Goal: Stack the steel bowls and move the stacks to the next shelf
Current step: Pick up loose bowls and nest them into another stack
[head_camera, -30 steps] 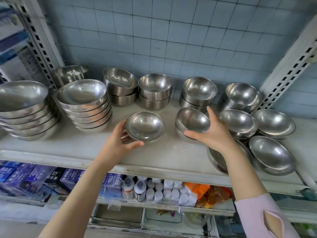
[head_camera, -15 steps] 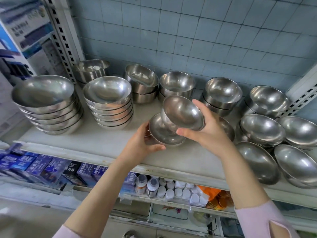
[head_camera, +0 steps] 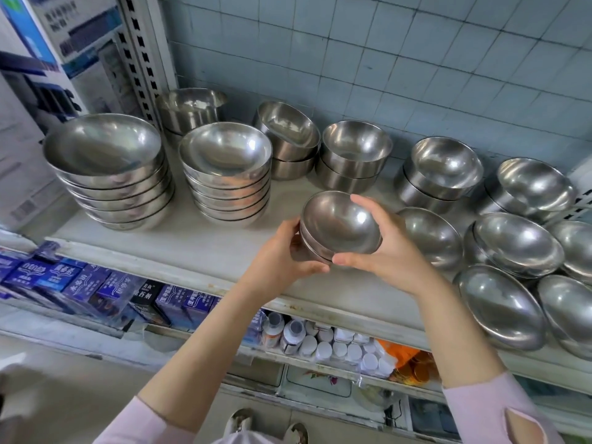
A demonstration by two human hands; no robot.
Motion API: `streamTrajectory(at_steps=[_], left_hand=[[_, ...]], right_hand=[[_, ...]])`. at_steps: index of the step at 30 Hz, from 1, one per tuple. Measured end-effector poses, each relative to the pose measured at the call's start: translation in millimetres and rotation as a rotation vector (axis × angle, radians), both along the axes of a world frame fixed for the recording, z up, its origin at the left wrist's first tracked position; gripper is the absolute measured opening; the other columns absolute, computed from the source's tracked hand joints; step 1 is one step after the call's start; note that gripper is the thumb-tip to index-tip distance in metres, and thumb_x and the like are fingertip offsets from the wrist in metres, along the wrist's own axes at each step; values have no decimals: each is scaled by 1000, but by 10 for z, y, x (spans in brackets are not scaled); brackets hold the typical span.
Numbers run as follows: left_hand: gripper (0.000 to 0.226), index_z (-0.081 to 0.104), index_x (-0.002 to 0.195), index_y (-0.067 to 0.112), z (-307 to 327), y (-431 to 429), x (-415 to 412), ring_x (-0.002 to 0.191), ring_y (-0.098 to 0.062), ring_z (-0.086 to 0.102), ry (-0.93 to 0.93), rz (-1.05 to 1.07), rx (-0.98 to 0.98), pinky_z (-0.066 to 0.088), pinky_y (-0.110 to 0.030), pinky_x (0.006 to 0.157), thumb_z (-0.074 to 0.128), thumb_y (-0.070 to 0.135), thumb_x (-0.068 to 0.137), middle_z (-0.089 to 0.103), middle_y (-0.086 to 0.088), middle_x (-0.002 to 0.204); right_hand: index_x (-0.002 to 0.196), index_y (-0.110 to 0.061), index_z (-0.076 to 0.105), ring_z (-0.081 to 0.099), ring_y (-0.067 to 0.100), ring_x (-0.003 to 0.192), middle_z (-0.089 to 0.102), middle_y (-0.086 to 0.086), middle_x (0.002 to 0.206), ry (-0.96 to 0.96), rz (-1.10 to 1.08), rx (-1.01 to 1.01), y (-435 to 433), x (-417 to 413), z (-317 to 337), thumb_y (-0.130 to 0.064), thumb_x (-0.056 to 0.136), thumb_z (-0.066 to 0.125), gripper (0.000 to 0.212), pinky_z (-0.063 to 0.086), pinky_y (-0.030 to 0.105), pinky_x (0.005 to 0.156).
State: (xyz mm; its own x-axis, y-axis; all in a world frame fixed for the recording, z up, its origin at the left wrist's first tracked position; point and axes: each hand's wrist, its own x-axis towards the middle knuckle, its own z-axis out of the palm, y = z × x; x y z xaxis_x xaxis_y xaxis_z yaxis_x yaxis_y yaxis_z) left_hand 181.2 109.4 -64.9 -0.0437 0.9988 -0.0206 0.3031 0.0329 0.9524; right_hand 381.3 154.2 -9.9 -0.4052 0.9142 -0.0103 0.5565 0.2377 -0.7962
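Two small steel bowls sit nested one inside the other just above the white shelf, near its front middle. My left hand grips the lower bowl from the left and below. On the right, my right hand curls round the upper bowl's rim, thumb in front. Two tall stacks of wide steel bowls, the left stack and the second stack, stand on the left part of the shelf. Loose bowls and short stacks crowd the right part.
Short stacks of deeper bowls line the tiled back wall. A slotted white upright rises at the back left. Below the shelf lie blue boxes and white-capped bottles. My feet show at the bottom edge.
My right hand lifted a bowl from the right, carried it left and set it into the bowl held by my left hand. The camera view swung to the left.
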Motion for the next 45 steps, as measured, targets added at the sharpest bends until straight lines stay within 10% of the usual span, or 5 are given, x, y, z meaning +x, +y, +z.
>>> streamTrajectory(at_steps=[27,45], left_hand=[[83,42,132,23,38,-13,22,98,21,55,-67,36,-26,43,0,77,89,16,64,59,20,112],[91,42,132,21,-36,12,6,108,-7,63,-47,45,-2,50,-36,97,93,28,56,67,6,114]], right_hand=[[155,-43,19,22,9,149,22,-13,164,-264,-214,-102,187,1003,173,-49,60,91,120,27,32,116],[148,-37,37,39,2,128,41,-11,149,-116,-110,71,-38,-242,406,-44,64,90,100,30,20,98]])
